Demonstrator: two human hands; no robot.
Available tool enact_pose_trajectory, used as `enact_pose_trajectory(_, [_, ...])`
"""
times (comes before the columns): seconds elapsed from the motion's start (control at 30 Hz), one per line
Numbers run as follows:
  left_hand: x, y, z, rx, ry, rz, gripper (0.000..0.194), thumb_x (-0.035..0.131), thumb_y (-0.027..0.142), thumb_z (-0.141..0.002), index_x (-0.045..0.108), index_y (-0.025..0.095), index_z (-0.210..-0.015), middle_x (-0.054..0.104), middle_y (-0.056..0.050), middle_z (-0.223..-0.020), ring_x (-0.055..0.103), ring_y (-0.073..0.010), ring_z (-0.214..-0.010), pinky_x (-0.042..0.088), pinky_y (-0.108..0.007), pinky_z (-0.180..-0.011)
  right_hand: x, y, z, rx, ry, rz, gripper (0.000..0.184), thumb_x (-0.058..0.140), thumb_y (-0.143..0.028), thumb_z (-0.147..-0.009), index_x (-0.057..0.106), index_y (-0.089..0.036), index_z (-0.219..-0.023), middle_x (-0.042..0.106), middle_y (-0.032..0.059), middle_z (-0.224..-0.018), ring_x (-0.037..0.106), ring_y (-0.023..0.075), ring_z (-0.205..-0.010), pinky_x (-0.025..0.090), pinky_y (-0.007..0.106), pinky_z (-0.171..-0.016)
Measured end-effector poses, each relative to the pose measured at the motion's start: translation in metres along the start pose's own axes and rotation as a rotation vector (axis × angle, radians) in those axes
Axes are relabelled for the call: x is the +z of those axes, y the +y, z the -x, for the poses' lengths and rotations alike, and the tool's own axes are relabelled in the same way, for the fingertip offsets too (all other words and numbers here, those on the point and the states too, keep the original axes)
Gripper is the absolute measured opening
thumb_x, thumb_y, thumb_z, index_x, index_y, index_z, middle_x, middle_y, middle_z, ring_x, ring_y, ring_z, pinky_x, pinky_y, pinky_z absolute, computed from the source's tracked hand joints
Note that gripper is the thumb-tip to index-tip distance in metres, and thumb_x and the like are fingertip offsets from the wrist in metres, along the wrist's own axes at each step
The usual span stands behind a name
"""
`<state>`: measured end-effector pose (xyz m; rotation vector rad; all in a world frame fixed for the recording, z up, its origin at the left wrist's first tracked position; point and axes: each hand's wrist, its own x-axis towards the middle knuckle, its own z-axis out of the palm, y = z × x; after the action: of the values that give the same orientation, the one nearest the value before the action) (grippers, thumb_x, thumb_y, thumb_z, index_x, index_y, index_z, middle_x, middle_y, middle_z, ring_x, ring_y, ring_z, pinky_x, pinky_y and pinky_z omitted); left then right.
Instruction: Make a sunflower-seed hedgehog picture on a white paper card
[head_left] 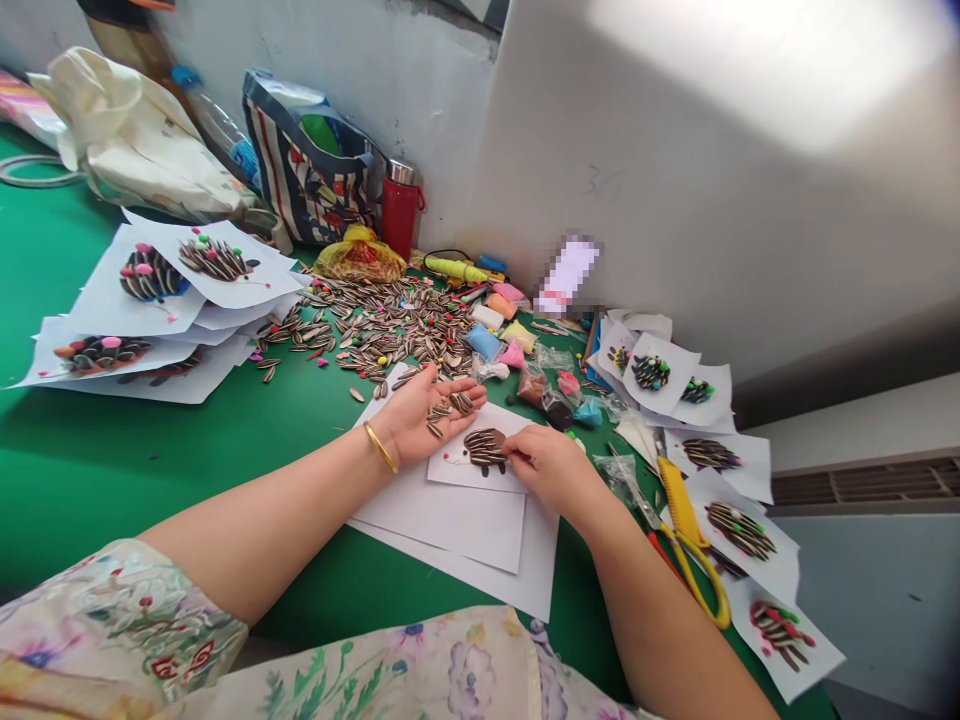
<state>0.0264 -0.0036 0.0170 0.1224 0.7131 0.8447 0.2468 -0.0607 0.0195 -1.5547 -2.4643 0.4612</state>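
My left hand (pixel 420 415) lies palm up with its fingers stretched out, and several striped sunflower seeds (pixel 437 412) rest in it. Just to its right, a small white card (pixel 469 475) bears a hedgehog figure (pixel 484 447) of brown clay covered in sunflower seeds, with dark feet and a red dot at the nose. My right hand (pixel 551 465) is closed in a pinch at the hedgehog's right edge. Whatever its fingertips hold is hidden. Beneath the card are larger white sheets (pixel 450 530) on the green table (pixel 225 450).
Loose sunflower seeds (pixel 405 325) spread behind my hands, beside colored clay packets (pixel 486 343). Yellow-handled scissors (pixel 694 565) lie right of my right forearm. Finished-looking hedgehog cards (pixel 739 530) line the right edge; more cards (pixel 142 300) are stacked left. A red bottle (pixel 399 215) stands behind.
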Motion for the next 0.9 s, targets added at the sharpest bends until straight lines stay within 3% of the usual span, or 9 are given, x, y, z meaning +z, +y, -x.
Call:
enact_pose_trajectory(0.33, [-0.002,0.000,0.000,-0.004,-0.031,0.015,0.057,0.031,0.053,-0.102,0.061,0.009,-0.119,0.069,-0.021,-0.114,0.069,-0.0271,-0.105,0.059,-0.039,-0.088,-0.004,-0.003,0.002,-0.016,0.004,-0.003,0.017,0.060,-0.013,-0.088,0.074,-0.022,-0.090,0.069,0.0034,-0.090,0.062,0.0182,-0.087,0.045,0.029,-0.076])
enact_pose_trajectory(0.6, [0.005,-0.004,0.007,-0.042,-0.107,0.041,0.062,0.030,0.056,-0.101,0.059,0.008,-0.126,0.067,-0.023,-0.119,0.068,-0.0286,-0.110,0.058,-0.040,-0.090,-0.008,-0.016,0.001,-0.120,0.249,-0.111,0.017,0.056,-0.018,-0.093,0.072,-0.022,-0.092,0.065,0.0051,-0.085,0.060,0.0198,-0.087,0.047,0.031,-0.079])
enact_pose_trajectory(0.77, [0.009,-0.015,0.016,-0.127,-0.190,0.012,0.064,0.030,0.058,-0.100,0.059,0.007,-0.126,0.071,-0.020,-0.103,0.072,-0.0242,-0.080,0.059,-0.033,-0.065,-0.001,-0.039,-0.007,-0.183,0.318,-0.147,0.019,0.055,-0.021,-0.095,0.072,-0.024,-0.102,0.068,0.0072,-0.094,0.060,0.0221,-0.095,0.049,0.036,-0.086])
enact_pose_trajectory(0.9, [0.011,-0.024,0.019,-0.198,-0.219,0.014,0.061,0.031,0.055,-0.101,0.060,0.008,-0.126,0.068,-0.010,-0.072,0.060,-0.0149,-0.049,0.046,-0.023,-0.043,0.007,-0.044,-0.012,-0.181,0.307,-0.151,0.017,0.059,-0.022,-0.093,0.073,-0.024,-0.101,0.069,0.0082,-0.098,0.061,0.0234,-0.096,0.050,0.038,-0.087])
